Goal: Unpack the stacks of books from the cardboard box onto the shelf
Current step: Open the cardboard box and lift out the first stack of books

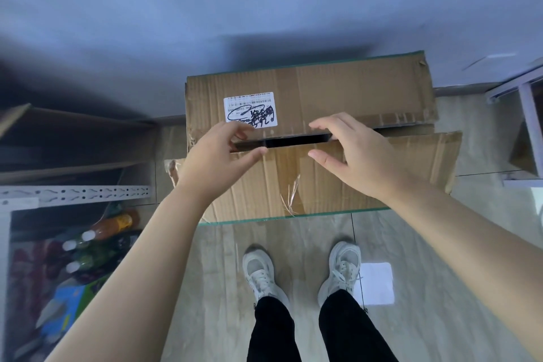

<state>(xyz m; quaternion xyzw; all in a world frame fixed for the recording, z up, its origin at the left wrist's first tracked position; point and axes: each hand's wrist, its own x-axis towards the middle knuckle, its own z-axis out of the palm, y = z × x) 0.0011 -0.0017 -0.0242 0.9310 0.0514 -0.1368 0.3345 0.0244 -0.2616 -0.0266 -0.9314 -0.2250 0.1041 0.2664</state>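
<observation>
glass table (329, 214), cardboard box (352, 91) (flaps shut) atop

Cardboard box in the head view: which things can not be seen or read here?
- Books: the head view shows none; the two closed flaps of the cardboard box show only a dark gap.
- Label: print too small and scribbled over.
- Left hand and right hand: fingertips at the gap; whether they touch the flaps is unclear.
- Shelf: cut off by the left edge.

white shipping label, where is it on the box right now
In the head view the white shipping label sits on the far flap of the cardboard box, left of centre, just beyond the left hand.
</observation>
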